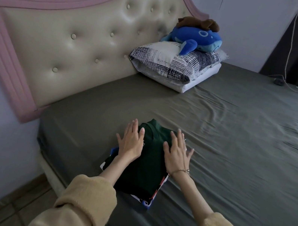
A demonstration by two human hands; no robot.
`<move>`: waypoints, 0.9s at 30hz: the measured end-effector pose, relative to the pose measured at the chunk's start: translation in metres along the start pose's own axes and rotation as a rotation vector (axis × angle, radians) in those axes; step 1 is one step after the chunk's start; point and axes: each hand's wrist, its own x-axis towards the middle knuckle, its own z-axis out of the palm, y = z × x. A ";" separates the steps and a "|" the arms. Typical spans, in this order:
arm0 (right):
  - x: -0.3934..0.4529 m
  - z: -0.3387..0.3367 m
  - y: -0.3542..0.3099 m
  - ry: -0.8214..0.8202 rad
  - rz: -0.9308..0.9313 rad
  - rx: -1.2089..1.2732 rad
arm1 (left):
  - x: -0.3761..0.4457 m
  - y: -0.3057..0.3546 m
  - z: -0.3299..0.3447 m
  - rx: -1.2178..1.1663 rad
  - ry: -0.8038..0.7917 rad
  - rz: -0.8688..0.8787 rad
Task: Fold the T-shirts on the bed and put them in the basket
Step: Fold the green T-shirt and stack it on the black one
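Hands lie flat and spread on the folded dark green T-shirt [145,163], pressing it rather than gripping: the left hand [131,141] on its left half, the right hand [176,153] on its right half with the outer fingers reaching over its right edge toward the grey-green bed sheet [237,147]. The shirt sits on the near corner of the bed, directly under the palms, on top of another folded garment with a blue, white and red print [146,201] whose edges peek out below and to the left of it. Its long axis runs from the person outward toward the tufted headboard [77,41], collar end farthest from the body, so both hands are equally near and a lift would likely mean sliding fingers under the two long sides. Small pale lettering shows on the green shirt between the hands, too small to read. No basket is in view. Well beyond the shirt, a patterned pillow [172,65] carries a blue plush toy [196,39].
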 end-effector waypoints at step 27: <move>-0.037 -0.092 0.036 -0.247 0.011 -0.184 | -0.053 0.074 -0.006 0.230 -0.119 0.333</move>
